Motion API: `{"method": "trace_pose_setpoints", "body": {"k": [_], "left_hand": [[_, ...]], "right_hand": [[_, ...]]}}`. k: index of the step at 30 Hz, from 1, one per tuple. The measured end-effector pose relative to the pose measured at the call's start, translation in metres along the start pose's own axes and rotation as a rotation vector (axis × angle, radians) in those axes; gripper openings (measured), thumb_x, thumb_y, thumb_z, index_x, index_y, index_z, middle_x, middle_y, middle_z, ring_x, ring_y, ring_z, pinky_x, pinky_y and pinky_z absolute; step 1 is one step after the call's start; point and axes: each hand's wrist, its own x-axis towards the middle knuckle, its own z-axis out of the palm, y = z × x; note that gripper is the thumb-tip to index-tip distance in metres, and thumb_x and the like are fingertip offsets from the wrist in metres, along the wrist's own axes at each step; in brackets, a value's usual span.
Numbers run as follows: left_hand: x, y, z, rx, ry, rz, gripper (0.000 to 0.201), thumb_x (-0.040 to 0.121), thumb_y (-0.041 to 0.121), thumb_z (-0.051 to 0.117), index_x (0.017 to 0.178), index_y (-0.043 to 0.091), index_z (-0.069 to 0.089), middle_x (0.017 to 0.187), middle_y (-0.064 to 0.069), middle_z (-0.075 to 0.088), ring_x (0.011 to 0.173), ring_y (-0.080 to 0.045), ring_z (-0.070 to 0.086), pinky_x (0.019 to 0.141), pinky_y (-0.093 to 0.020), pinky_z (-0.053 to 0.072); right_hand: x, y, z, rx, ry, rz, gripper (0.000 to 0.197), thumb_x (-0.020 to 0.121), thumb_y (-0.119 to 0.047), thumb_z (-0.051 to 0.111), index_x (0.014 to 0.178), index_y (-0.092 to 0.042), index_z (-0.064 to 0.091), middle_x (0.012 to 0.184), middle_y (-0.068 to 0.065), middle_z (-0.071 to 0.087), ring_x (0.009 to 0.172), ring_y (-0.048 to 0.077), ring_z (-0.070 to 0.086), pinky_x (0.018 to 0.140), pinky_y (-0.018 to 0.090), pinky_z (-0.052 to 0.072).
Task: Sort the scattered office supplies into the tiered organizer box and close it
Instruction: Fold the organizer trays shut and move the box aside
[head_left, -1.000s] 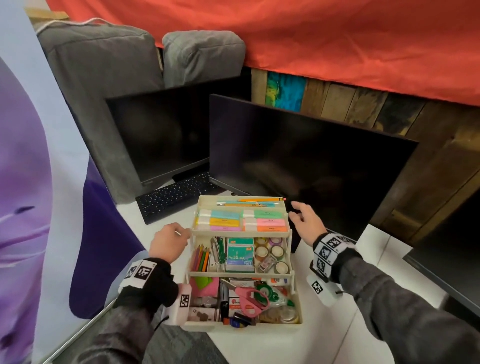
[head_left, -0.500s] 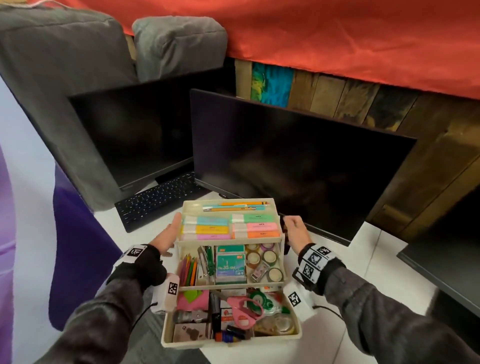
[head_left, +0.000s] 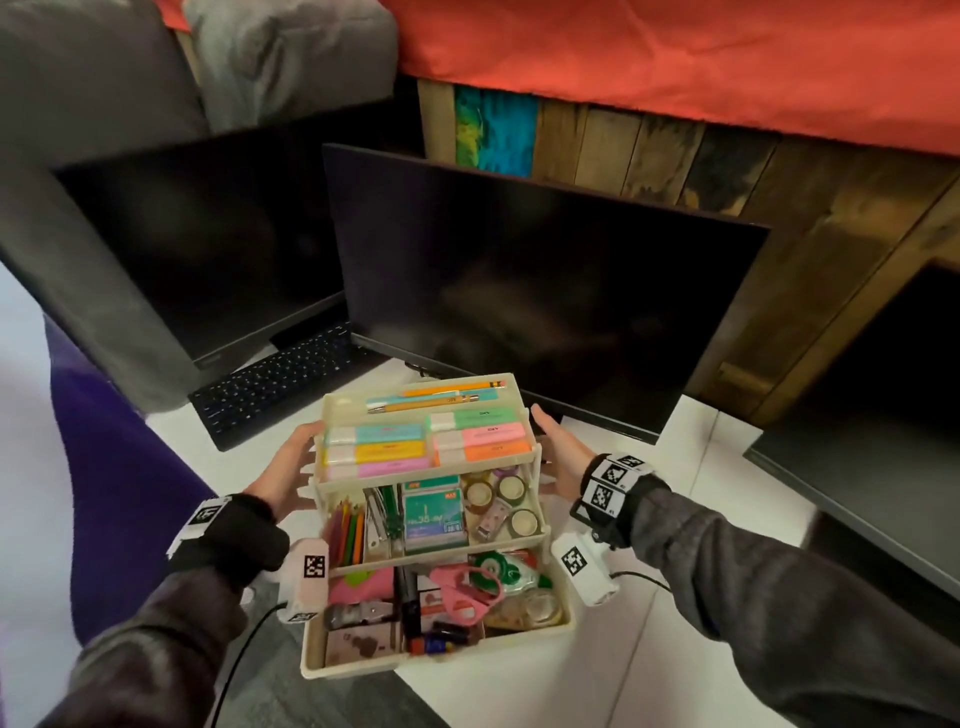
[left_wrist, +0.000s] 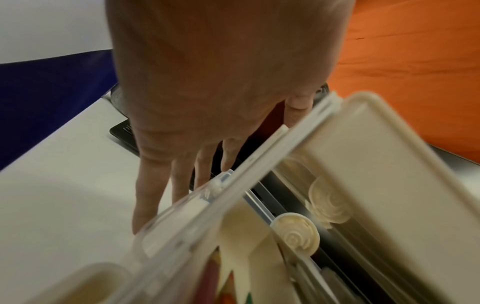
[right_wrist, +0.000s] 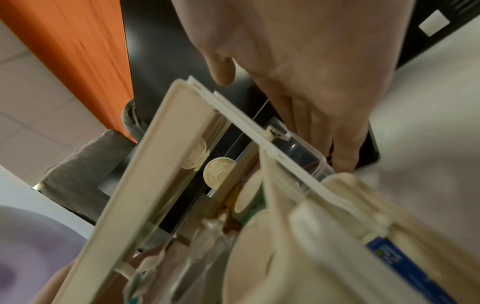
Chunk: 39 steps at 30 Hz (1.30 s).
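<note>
Hands flank the cream plastic tiered organizer box (head_left: 436, 525), lower centre of frame on the white counter (head_left: 675, 618): left hand (head_left: 283, 475) and right hand (head_left: 558, 457), fingers straight, flat against the top tray's ends. All tiers look filled, so closing is likely in hand; next, slide the trays together evenly.

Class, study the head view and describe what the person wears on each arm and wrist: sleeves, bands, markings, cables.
Both arms wear dark grey sleeves. The left hand is bare; its wrist carries a black band with white square-code tags and a white camera pod trailing a black cable. The right hand is bare too, with a matching tagged band and white pod with cable.
</note>
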Motion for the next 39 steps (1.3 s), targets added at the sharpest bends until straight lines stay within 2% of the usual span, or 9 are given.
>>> {"method": "trace_pose_setpoints", "body": {"k": [5, 9, 17, 21, 24, 31, 33, 36, 39], "left_hand": [[-0.028, -0.008, 0.003, -0.018, 0.012, 0.003, 0.072, 0.075, 0.08, 0.039, 0.127, 0.032, 0.051, 0.128, -0.003, 0.055, 0.113, -0.025, 0.053, 0.099, -0.049, 0.041], [-0.052, -0.015, 0.003, -0.048, 0.041, 0.009, 0.06, 0.086, 0.068, 0.033, 0.132, 0.03, 0.045, 0.13, -0.004, 0.049, 0.119, -0.027, 0.048, 0.104, -0.051, 0.037], [-0.08, -0.019, -0.008, -0.199, 0.1, 0.034, 0.047, 0.093, 0.057, 0.033, 0.13, 0.03, 0.039, 0.126, -0.003, 0.046, 0.118, -0.027, 0.044, 0.099, -0.049, 0.036], [-0.09, -0.016, -0.002, -0.207, 0.12, 0.093, 0.059, 0.094, 0.056, 0.033, 0.144, 0.025, 0.029, 0.13, -0.003, 0.046, 0.127, -0.026, 0.043, 0.109, -0.052, 0.032], [-0.102, -0.019, 0.002, -0.186, 0.132, 0.105, 0.059, 0.093, 0.059, 0.03, 0.14, 0.024, 0.039, 0.133, -0.003, 0.047, 0.128, -0.023, 0.043, 0.11, -0.05, 0.03], [-0.142, -0.038, 0.017, -0.093, 0.284, 0.135, 0.059, 0.098, 0.054, 0.019, 0.123, 0.014, 0.054, 0.102, -0.005, 0.058, 0.108, -0.023, 0.052, 0.109, -0.042, 0.026], [-0.157, -0.051, 0.021, -0.054, 0.297, 0.119, 0.061, 0.096, 0.057, 0.022, 0.12, 0.012, 0.056, 0.108, -0.012, 0.061, 0.104, -0.026, 0.055, 0.106, -0.04, 0.032], [-0.172, -0.073, 0.025, -0.061, 0.309, 0.07, 0.067, 0.087, 0.069, 0.03, 0.119, 0.017, 0.058, 0.125, -0.01, 0.06, 0.116, -0.028, 0.055, 0.112, -0.046, 0.031], [-0.185, -0.086, 0.039, 0.007, 0.342, 0.088, 0.053, 0.094, 0.055, 0.036, 0.127, 0.016, 0.048, 0.128, -0.001, 0.051, 0.12, -0.022, 0.047, 0.111, -0.045, 0.03]], "right_hand": [[-0.017, -0.002, 0.0, 0.01, -0.054, 0.003, 0.067, 0.087, -0.067, 0.029, 0.124, -0.015, 0.051, 0.129, -0.001, 0.048, 0.129, 0.018, 0.038, 0.112, 0.046, 0.027], [-0.021, 0.002, 0.006, -0.014, -0.063, -0.01, 0.081, 0.082, -0.073, 0.035, 0.142, -0.019, 0.036, 0.144, 0.0, 0.042, 0.131, 0.018, 0.038, 0.113, 0.047, 0.026], [-0.036, -0.008, 0.012, -0.017, -0.085, -0.067, 0.082, 0.085, -0.071, 0.029, 0.147, -0.017, 0.023, 0.15, 0.003, 0.031, 0.136, 0.027, 0.032, 0.105, 0.039, 0.029], [-0.047, -0.006, -0.001, -0.026, -0.055, -0.126, 0.072, 0.088, -0.068, 0.025, 0.141, -0.02, 0.036, 0.133, 0.008, 0.047, 0.132, 0.028, 0.036, 0.114, 0.048, 0.024], [-0.057, 0.001, -0.007, -0.029, -0.025, -0.139, 0.069, 0.089, -0.066, 0.027, 0.136, -0.019, 0.044, 0.134, 0.009, 0.047, 0.131, 0.027, 0.038, 0.113, 0.051, 0.024], [-0.103, 0.036, -0.007, -0.037, 0.074, -0.206, 0.047, 0.095, -0.052, 0.03, 0.116, -0.016, 0.053, 0.14, 0.01, 0.044, 0.133, 0.026, 0.037, 0.111, 0.052, 0.025], [-0.112, 0.054, -0.007, -0.031, 0.075, -0.203, 0.043, 0.095, -0.052, 0.029, 0.114, -0.019, 0.052, 0.137, 0.01, 0.048, 0.126, 0.024, 0.043, 0.11, 0.05, 0.027], [-0.125, 0.078, -0.007, -0.043, 0.077, -0.204, 0.04, 0.095, -0.053, 0.028, 0.113, -0.024, 0.05, 0.136, 0.007, 0.049, 0.123, 0.023, 0.045, 0.109, 0.05, 0.03], [-0.133, 0.096, -0.005, -0.109, 0.07, -0.178, 0.046, 0.096, -0.053, 0.028, 0.115, -0.018, 0.052, 0.121, 0.003, 0.057, 0.11, 0.018, 0.054, 0.096, 0.039, 0.043]]}}
